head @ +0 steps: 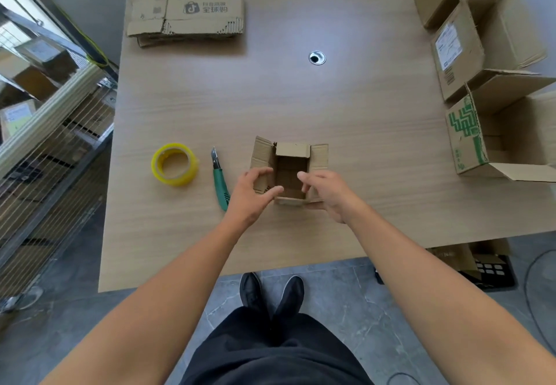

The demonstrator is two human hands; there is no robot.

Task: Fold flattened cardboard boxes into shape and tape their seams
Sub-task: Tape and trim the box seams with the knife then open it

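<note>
Gripping the small box (292, 174) from both sides: my left hand (252, 195) curls its grip round the left wall and flap, and my right hand (326, 196) curls over the right wall. The box stands upright on the counter (270, 98), top flaps open. I judge it shaped but can't see any tape, since its underside is hidden. Left of the box lie the cutter (218, 171), partly behind my wrist, then the tape roll (174, 164). Far beyond it flat cartons (186, 11) wait. To the right, the formed boxes (469, 53) are cut off by the frame.
</note>
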